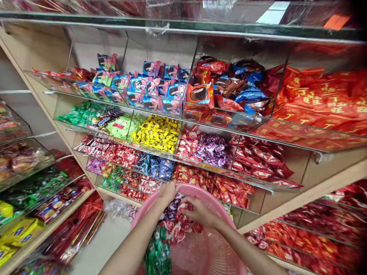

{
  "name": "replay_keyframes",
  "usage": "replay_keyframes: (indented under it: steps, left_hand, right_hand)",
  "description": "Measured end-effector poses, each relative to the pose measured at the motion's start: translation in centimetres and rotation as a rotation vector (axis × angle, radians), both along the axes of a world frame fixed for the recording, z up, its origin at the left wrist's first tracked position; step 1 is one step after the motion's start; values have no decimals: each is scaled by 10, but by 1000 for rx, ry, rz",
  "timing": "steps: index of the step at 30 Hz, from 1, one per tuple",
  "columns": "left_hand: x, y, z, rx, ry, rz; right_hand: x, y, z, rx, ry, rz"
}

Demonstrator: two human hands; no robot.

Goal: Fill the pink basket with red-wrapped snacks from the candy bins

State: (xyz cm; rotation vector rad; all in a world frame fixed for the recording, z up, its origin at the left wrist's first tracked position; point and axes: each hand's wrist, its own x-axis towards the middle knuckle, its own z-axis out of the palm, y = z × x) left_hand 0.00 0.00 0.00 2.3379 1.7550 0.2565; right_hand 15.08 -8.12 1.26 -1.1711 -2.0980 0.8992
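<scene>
Both my hands were down in the pink basket (pixel 209 198) among the wrapped sweets.

My left hand (pixel 168 192) sat at the basket's far rim, fingers curled onto the red and purple sweets (pixel 177 223); whether they gripped one, I could not tell. My right hand (pixel 199 211) lay spread over the same heap, near the rim, green sweets (pixel 157 252) piled nearer me.

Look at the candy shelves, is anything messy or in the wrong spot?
One thing stands out: a few dark brown Snickers bars lie on the green wrapped sweets in a clear shelf bin, unlike the sorted bins around them. Both hands, left hand and right hand, rest in the pink plastic basket of sweets.
</scene>
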Motion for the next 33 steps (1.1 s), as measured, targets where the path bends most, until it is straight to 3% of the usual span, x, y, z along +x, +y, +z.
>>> replay_keyframes:
  steps: [6,12,17,24,33]
  left_hand:
    - [0,1,0,-8,2,2]
    - [1,1,1,-20,6,12]
    - [1,2,-2,-6,14,13]
    - [1,2,-3,5,47,-3]
    - [1,-3,5,-2,58,-8]
  right_hand:
    - [5,3,14,-48,75,-27]
    - [19,12,28,-46,224,-214]
    - [32,16,12,36,141,-381]
    - [29,11,-1,81,-19,-323]
    - [29,6,-13,114,-264,-366]
